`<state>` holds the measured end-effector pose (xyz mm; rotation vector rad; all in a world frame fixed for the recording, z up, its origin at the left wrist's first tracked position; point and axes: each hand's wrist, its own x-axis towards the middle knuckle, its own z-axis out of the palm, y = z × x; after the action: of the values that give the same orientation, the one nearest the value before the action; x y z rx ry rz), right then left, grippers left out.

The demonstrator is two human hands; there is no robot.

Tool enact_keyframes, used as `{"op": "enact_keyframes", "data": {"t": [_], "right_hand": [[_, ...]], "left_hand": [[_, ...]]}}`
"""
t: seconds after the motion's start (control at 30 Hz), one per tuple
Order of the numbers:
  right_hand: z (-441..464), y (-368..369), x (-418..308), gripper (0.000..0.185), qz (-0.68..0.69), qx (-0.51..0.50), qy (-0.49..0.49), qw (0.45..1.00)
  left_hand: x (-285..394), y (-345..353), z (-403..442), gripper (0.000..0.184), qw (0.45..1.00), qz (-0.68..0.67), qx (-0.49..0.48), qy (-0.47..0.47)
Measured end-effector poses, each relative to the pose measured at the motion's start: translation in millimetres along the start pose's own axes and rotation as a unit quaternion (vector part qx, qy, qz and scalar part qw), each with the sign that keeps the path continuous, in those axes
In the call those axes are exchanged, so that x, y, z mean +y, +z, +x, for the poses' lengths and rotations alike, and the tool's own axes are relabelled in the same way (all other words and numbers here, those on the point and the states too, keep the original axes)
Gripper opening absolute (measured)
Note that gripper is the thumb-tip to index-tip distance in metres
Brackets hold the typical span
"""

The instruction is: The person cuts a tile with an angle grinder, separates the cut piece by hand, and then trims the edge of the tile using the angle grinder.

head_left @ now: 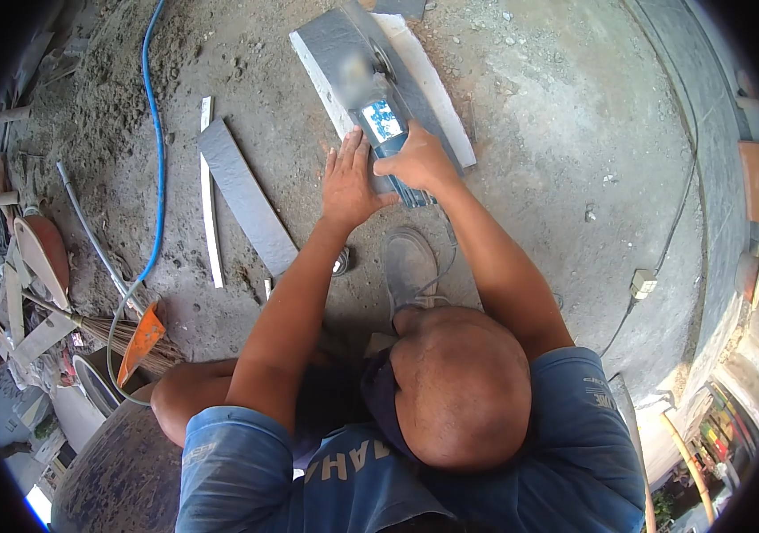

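Worksite: gritty ground (530,169), power grinder (383,122)

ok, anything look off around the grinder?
Yes: the cord of the grinder trails close beside the shoe, a possible snag. Also, the left hand and right hand are both bare, which seems risky with that tool.

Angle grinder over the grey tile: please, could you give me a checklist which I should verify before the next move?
1. Angle grinder gripped: ok, the right hand wraps its body.
2. Grey tile supported: ok, a pale slab shows beneath it.
3. Left hand away from the tool: not ok, its fingers lie close beside the body.
4. Power cord well clear of the shoe: not ok, it runs close by.
5. Gloves worn: not ok, both hands are bare.
6. Disc stopped: cannot tell.
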<state>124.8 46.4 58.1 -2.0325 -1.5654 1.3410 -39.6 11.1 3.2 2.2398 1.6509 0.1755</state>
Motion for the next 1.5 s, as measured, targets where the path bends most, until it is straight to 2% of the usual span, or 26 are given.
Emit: {"op": "enact_keyframes", "data": {"t": [0.63,1.2,1.5], "right_hand": [[-1,1,0,0.092,0.001,0.002,0.004,1.0],[-7,-1,7,0.101,0.004,-0.014,0.004,1.0],[-9,0,10,0.096,0.001,-0.019,0.01,1.0]], "left_hand": [[0,0,0,0.125,1.0,0.002,-0.002,-0.002],[-2,3,0,0.122,1.0,-0.012,0.018,0.003],[-1,2,-1,0.12,0.999,-0.02,0.028,0.012]]}}
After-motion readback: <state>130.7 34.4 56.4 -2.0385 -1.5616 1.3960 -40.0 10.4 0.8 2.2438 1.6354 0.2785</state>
